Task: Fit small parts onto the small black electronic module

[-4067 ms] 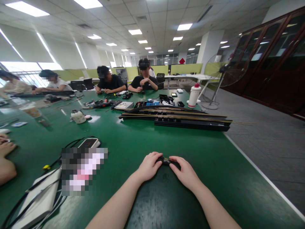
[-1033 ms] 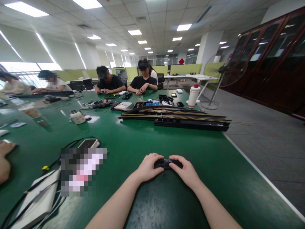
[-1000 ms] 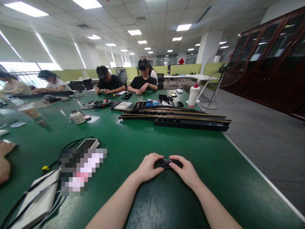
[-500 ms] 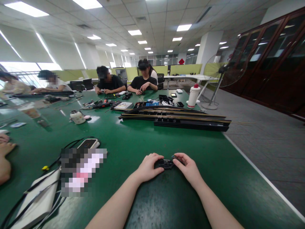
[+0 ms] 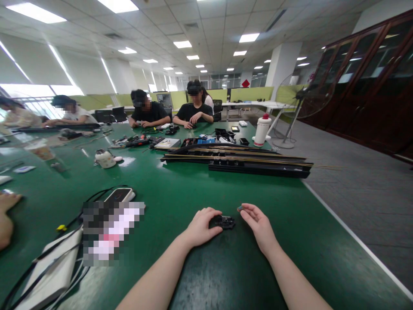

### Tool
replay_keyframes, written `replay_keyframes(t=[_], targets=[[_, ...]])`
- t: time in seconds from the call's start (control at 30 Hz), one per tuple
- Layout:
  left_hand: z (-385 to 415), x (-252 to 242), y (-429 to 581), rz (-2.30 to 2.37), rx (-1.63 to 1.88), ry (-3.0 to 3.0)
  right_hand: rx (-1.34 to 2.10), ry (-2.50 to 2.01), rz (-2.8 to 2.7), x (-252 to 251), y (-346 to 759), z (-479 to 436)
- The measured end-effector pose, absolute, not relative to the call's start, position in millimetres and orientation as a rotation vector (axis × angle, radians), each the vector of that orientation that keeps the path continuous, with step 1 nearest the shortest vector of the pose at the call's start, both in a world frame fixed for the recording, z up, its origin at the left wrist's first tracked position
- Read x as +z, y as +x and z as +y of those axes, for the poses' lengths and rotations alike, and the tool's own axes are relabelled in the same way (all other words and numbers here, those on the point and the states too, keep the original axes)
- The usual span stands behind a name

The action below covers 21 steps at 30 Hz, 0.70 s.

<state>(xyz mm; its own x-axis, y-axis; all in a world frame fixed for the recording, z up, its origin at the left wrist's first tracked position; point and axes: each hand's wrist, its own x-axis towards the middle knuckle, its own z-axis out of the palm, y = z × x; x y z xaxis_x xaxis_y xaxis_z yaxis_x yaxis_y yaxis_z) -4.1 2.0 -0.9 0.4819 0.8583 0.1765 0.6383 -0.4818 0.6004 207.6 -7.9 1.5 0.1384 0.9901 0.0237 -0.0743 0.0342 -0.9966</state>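
Observation:
On the green table (image 5: 167, 189) lies a small black part (image 5: 227, 222) with an uneven, mechanical-looking top; its exact kind does not show. My left hand (image 5: 203, 224) grips its left end between thumb and fingers, hiding that side. To the right, apart from the part, my right hand (image 5: 258, 221) pinches a tiny bluish piece (image 5: 239, 208) at its fingertips. That piece is too small to name.
Black rails (image 5: 258, 169) with thin brass-coloured rods lie beyond my hands. A white bottle (image 5: 262, 131) with a red cap stands behind them. Left are a power bank (image 5: 119, 196), cables and a white box (image 5: 53, 271). Co-workers sit across the table.
My right hand has drawn away to the right from the black part, taking the tiny bluish piece with it. My left hand has stayed on the part.

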Motion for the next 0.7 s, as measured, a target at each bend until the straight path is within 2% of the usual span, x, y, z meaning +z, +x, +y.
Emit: replay_keyframes(t=[0.7], targets=[[1.3,1.1,-3.8,1.241,0.637,2.274,1.161,-1.125,-0.939,-5.3,210.8,-4.9]])
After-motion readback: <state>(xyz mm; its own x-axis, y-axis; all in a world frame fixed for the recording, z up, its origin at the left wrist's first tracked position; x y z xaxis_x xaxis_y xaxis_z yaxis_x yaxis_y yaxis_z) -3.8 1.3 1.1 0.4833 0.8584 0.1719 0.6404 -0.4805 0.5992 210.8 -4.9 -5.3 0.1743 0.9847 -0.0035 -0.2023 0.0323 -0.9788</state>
